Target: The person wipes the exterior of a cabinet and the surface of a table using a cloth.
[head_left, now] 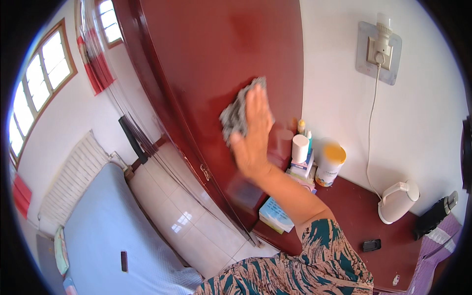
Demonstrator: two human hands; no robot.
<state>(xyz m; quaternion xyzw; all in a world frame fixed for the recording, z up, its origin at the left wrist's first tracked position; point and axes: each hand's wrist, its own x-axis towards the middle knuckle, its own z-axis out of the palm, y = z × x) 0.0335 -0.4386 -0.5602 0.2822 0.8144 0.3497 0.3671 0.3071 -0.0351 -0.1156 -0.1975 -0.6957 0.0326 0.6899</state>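
Note:
My right hand presses a crumpled grey cloth flat against a glossy dark red cabinet side panel. Its fingers point upward over the cloth, with the thumb on the left, and much of the cloth is hidden beneath the palm. The arm reaches up from the lower right, in a patterned green and tan sleeve. A small metal latch sits low on the panel's left edge. My left hand is out of sight.
A red tabletop below bears a white canister, bottles, a blue and white pack, a kettle and a small black tray. A cord hangs from the wall socket. A blue-covered bed stands left.

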